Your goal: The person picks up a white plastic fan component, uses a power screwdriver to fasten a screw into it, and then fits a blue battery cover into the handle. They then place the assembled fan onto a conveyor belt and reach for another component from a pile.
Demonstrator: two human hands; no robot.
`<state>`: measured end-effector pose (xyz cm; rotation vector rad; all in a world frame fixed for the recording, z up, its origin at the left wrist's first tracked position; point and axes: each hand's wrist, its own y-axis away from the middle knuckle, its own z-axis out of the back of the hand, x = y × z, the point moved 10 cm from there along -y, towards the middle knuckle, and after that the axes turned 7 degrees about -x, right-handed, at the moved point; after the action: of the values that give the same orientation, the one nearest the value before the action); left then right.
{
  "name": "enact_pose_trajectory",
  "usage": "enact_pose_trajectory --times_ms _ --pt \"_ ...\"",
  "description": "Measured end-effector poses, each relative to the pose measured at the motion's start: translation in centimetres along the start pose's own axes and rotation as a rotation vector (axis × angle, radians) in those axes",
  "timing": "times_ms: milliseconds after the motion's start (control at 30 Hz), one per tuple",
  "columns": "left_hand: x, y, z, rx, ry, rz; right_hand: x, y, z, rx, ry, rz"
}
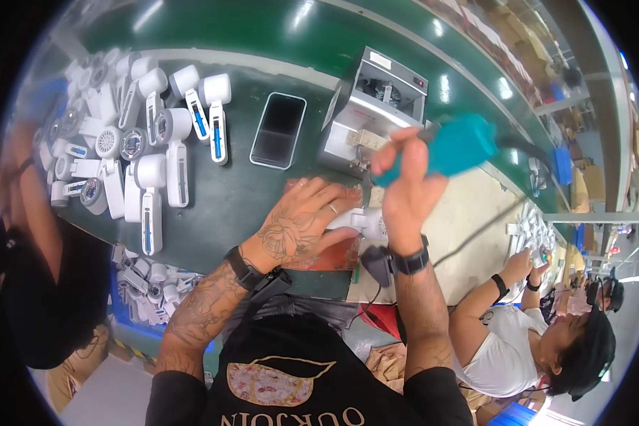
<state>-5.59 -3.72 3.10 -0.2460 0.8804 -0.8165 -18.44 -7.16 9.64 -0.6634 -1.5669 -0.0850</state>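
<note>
My left hand presses flat on a white handheld fan part that lies on a reddish fixture on the green bench. My right hand grips a teal electric screwdriver, held upright with its tip pointing down over the white part. A cable runs from the screwdriver off to the right. Both wrists wear black bands.
Several white handheld fans lie in rows at the left. A black phone lies face up beside a grey metal screw feeder box. A blue bin of parts sits below the bench edge. Another person works at the right, and a further person at the left.
</note>
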Motion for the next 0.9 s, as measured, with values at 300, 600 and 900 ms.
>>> enact_pose_trajectory --times_ms 300,600,900 --pt "-0.4 -0.2 0.0 0.013 0.006 0.005 0.5 3.0 2.5 0.025 -0.006 -0.074" --pt "-0.5 -0.2 -0.4 0.052 -0.004 0.017 -0.8 3.5 2.4 0.067 -0.053 -0.042" --pt "-0.8 -0.3 -0.4 0.078 -0.070 -0.015 -1.6 3.3 2.6 0.040 -0.041 -0.084"
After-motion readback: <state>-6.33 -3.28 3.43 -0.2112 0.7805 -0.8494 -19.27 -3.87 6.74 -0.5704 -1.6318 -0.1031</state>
